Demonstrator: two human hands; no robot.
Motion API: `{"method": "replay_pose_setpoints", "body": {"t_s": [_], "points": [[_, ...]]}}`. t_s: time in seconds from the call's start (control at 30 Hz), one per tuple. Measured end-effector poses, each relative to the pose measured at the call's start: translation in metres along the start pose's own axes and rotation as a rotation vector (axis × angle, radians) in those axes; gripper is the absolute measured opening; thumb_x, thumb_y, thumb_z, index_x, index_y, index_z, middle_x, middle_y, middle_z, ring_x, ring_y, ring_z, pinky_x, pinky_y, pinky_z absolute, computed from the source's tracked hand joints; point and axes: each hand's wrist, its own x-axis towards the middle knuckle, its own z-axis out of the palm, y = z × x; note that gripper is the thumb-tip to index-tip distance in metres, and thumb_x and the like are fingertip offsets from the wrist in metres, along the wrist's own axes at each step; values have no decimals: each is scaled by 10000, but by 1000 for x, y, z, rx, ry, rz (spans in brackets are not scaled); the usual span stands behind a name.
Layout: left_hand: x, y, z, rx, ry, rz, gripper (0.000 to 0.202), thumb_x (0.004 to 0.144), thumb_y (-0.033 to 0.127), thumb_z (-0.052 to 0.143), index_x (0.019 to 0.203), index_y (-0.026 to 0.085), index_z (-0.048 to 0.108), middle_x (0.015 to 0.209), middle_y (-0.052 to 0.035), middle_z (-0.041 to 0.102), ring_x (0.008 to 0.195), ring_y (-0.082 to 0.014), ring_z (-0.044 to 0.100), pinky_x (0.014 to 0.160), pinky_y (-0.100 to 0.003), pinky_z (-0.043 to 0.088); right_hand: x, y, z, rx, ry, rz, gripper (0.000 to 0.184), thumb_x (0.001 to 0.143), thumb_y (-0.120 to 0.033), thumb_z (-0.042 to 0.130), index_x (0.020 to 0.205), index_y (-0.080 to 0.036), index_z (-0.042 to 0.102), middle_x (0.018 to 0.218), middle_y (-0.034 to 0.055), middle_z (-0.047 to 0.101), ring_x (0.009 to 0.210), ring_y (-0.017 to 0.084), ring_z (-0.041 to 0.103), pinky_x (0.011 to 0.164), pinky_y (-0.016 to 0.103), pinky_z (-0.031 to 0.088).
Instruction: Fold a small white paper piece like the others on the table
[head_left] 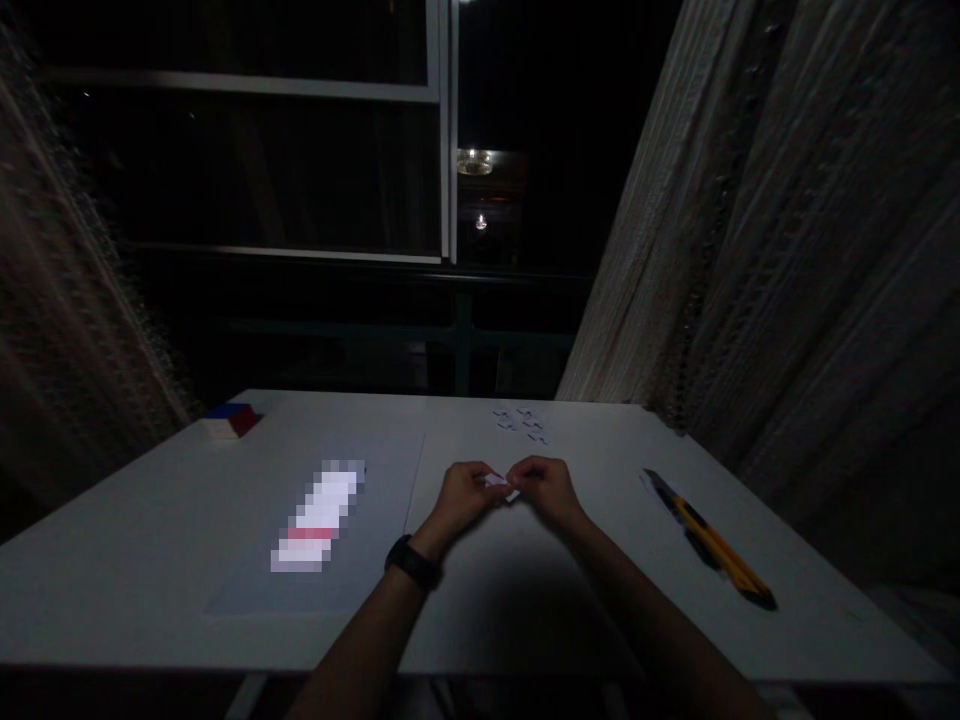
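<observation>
Between my two hands, above the middle of the table, is a small piece of white paper (496,481). My left hand (466,494), with a dark watch on its wrist, pinches the paper's left side. My right hand (546,487) has its fingers closed on the paper's right side. The fingers hide part of the paper, and its exact shape is hard to make out in the dim light. Just beyond my hands, several small pale pieces with dark marks (531,425) lie in a loose group on the table.
A yellow and black utility knife (712,543) lies on the right with its blade pointing away. To the left, a lit, blurred-out screen (319,515) rests on a large pale sheet (386,560). A blue, red and white block (229,421) sits at the table's (135,540) far left. Curtains (645,220) hang at both sides.
</observation>
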Motion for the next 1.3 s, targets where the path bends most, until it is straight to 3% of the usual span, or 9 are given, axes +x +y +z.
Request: {"method": "replay_pose_setpoints", "body": {"t_s": [0.53,0.87,1.0,1.13,1.3], "points": [[4,-14,1,123,9,98,260,613,367,654,637,110,623,593,-72,637,521,-132,550,475,-210,385,-2,-2,5,-53,125,-1,133,587,-243,658,528,-157,575,485,-10,575,467,127,525,471,242,415],[6,-16,0,112,41,113,265,598,357,649,624,95,628,575,-65,629,516,-136,546,479,-222,391,-7,2,14,-126,216,-34,121,606,-244,635,542,-169,565,507,-12,575,513,136,531,518,248,417],[6,-17,-1,110,10,105,276,598,365,658,655,96,640,596,-66,634,533,-134,546,485,-220,391,-6,1,13,-169,195,-14,132,609,-252,629,535,-174,552,493,-15,564,496,134,520,499,243,402],[6,-14,-3,65,-16,107,343,550,330,702,799,98,664,674,-70,654,571,-137,561,542,-232,418,-3,1,8,-212,184,5,127,607,-239,628,537,-173,545,491,-20,553,492,130,514,493,237,390],[12,-19,-5,71,79,99,280,643,348,612,726,89,676,663,-94,657,617,-169,581,562,-249,424,-2,2,7,-206,146,-3,131,623,-262,621,566,-171,546,492,-26,534,483,121,505,474,225,377]]}}
